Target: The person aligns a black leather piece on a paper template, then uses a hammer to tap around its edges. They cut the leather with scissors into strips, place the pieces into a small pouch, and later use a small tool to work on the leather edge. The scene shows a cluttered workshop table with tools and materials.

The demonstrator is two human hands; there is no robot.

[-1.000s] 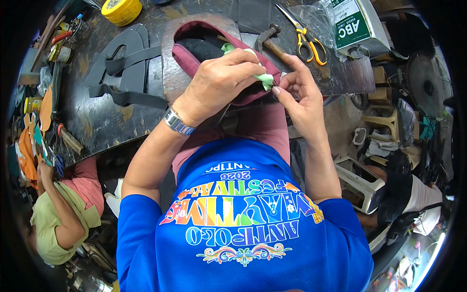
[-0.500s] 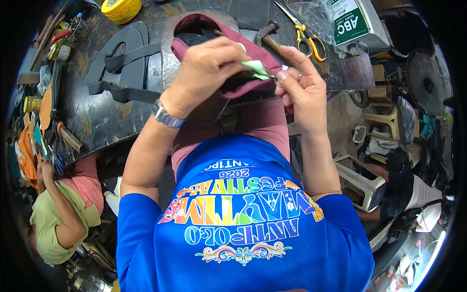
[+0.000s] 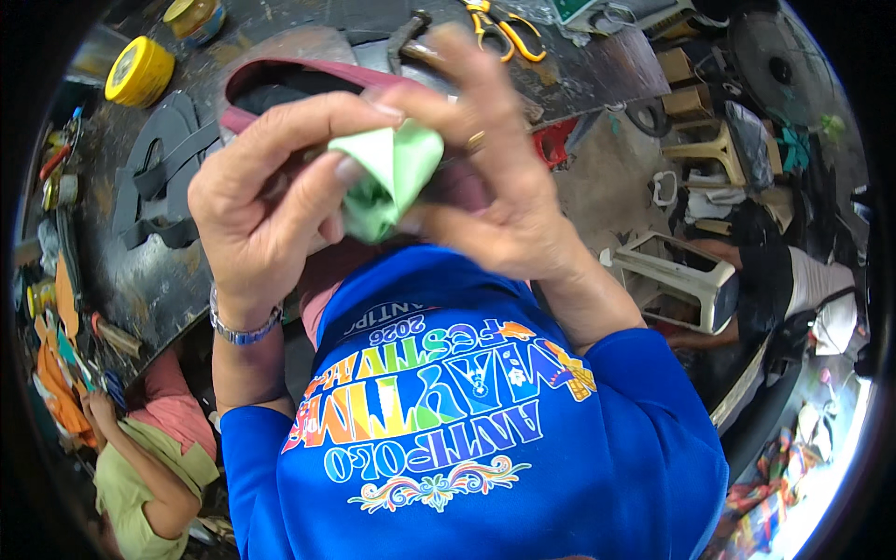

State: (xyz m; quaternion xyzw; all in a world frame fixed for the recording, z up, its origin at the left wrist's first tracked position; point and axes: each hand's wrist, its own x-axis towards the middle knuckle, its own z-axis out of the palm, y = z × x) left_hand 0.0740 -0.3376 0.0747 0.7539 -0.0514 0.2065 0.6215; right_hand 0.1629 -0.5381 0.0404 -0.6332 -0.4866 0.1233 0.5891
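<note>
Pinched between the thumb and fingertips of my left hand is a folded, light green piece of thin sheet material, raised toward me above the work table. Beside it, my right hand is smeared by motion, its thumb and fingers spread apart around the green piece's right side. Whether a fingertip touches it I cannot tell. Behind both hands lies a maroon fabric item with a black inside, partly hidden by them. It rests at the table's near edge.
Dark strapped sandals and a yellow tub lie on the table's left part. A hammer and yellow-handled scissors are at its far side. Another person sits at lower left; a pale stool stands at right.
Both hands have come up toward me from the maroon item, bringing the green piece along. The right hand's pinch has opened. My view has shifted, so the table appears farther left.
</note>
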